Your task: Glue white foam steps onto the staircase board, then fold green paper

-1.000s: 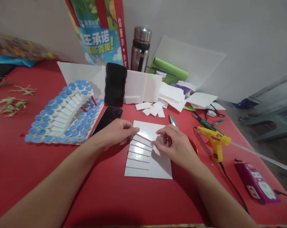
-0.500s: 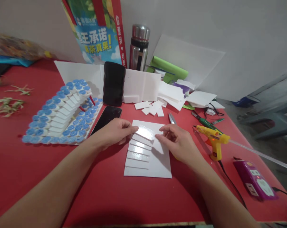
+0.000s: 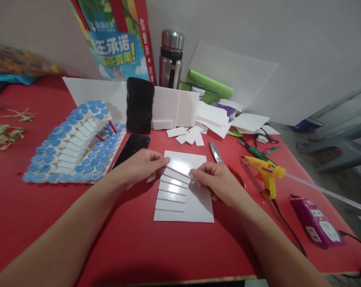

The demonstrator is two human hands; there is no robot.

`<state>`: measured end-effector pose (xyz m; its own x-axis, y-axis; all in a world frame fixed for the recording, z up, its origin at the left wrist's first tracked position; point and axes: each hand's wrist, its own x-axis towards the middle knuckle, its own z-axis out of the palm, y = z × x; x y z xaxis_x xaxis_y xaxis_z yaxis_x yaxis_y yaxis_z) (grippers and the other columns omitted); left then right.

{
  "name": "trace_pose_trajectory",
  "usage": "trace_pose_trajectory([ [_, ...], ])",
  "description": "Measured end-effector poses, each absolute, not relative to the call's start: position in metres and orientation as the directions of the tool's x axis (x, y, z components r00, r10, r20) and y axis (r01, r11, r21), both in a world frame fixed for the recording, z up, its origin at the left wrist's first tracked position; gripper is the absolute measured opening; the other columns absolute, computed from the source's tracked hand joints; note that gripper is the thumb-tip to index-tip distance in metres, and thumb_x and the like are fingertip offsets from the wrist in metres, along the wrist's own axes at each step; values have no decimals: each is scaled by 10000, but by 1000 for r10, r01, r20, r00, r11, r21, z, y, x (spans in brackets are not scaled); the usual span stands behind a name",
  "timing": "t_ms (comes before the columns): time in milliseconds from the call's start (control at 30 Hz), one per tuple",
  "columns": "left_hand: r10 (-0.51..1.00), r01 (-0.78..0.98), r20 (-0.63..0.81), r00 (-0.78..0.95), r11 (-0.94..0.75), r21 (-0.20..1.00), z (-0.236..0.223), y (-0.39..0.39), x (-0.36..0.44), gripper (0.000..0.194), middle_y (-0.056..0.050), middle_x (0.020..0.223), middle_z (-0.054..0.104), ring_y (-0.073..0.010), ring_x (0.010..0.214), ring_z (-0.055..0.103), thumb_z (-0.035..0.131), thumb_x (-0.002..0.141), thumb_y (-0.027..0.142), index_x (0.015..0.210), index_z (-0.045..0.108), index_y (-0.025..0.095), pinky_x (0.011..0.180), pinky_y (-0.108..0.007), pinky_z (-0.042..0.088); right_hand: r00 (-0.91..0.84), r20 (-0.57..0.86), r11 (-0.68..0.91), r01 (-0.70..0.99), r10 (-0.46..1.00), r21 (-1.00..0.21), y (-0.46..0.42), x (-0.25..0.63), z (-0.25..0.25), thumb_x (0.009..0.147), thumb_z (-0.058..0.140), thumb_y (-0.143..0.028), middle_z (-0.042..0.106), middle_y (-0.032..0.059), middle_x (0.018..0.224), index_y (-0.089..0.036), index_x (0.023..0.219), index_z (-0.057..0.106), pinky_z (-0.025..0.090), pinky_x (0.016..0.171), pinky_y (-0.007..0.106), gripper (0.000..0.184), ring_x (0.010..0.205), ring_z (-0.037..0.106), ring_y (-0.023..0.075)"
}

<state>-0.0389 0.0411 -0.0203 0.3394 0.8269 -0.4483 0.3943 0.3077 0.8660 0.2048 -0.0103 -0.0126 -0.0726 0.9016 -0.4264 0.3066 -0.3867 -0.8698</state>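
Left hand (image 3: 147,165) and right hand (image 3: 214,179), both mine, are working at opposite ends of the uppermost white strip (image 3: 178,165) on a white board (image 3: 200,209) lying flat on the red bench (image 3: 132,247). With my left, I am drawing thumb and forefinger close together at the strip's left end; with my right, I am curling the fingers inward, thumb and forefinger reaching its right end. Glare is washing out that strip, so I cannot tell whether either hand is actually pinching it. More strips (image 3: 171,196) are fanning down the board's left side below it.

To my left, a stepped model (image 3: 69,145) edged in blue-topped rolls is standing beside a flat phone (image 3: 132,149). Beyond, a dark upright object (image 3: 140,105) is leaning against white panels (image 3: 165,103), with a steel flask (image 3: 171,59) and a printed bag (image 3: 117,48) rising behind them. Loose white pieces (image 3: 194,134) are lying past the board's far edge. To my right, scissors (image 3: 215,152) are lying partly behind my hand, near a yellow glue gun (image 3: 268,175) and a purple power strip (image 3: 316,223).
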Motion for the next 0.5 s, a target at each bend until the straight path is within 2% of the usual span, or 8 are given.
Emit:
trace_pose_trajectory([
  [233,785,327,-483,387,373,869,-18,40,-39,356,17,611,570,-66,406,341,719,882,482,699,591,206,452,-249,273,-94,-450,-413,263,888,-872,-11,203,-11,789,827,-538,528,-76,437,-214,686,585,285,343,201,417,325,387,60],
  [500,790,346,-475,388,352,870,-16,41,-37,348,45,528,504,-62,396,335,669,932,427,694,553,200,440,-212,272,-139,-437,-404,212,889,-890,-10,204,-18,784,820,-577,525,-67,441,-201,665,584,273,344,196,460,342,373,49],
])
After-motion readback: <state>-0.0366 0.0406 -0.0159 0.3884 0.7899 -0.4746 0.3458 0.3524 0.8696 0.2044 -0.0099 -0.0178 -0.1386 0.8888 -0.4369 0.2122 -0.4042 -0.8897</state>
